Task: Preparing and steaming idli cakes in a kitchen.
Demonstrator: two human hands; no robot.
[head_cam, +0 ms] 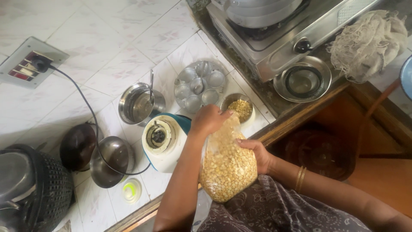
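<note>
A clear plastic bag [227, 165] full of yellow split peas is held upright against my body at the counter's edge. My left hand [209, 120] grips the bag's mouth at the top. My right hand [257, 154] presses against the bag's right side and holds it. Just beyond the bag's mouth stands a small steel bowl [240, 108] with some of the same yellow split peas in it. A white and teal mixer base [163, 139] stands just left of my left forearm.
On the white tiled counter are a steel idli plate [199, 86], a steel pot with a spoon [137, 103], a steel jar [109, 159], a black basket [43, 189] and a small round lid [131, 190]. A gas stove [274, 43], a steel plate [304, 79] and a cloth [369, 41] lie at the right. A cord runs to a wall socket [30, 62].
</note>
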